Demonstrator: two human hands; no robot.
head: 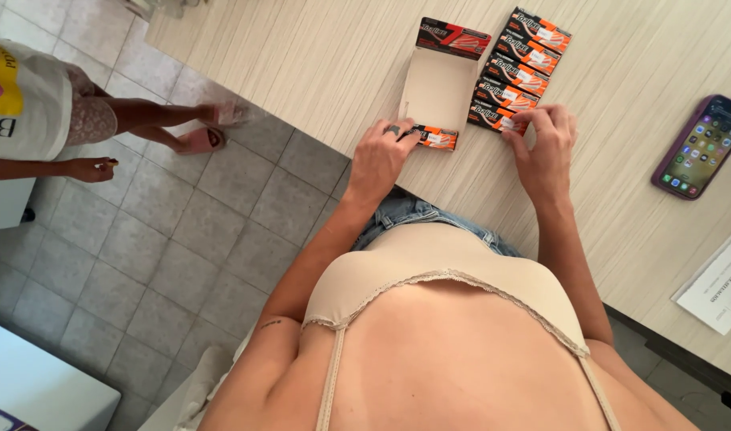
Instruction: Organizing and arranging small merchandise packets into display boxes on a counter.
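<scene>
While left grip (379, 152) pinches small box (431, 136) | right grip (545, 142) pinches row-end box (497, 118)

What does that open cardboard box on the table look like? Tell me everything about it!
The open box is a shallow cardboard tray lying flat on the pale wood-look table. Its inside is plain beige and looks almost empty. The far flap is black with orange-red print. At its near edge lies one small black-and-orange pack, which the left hand touches. A row of matching packs lies just to its right, and the right hand rests on the nearest of them.
</scene>
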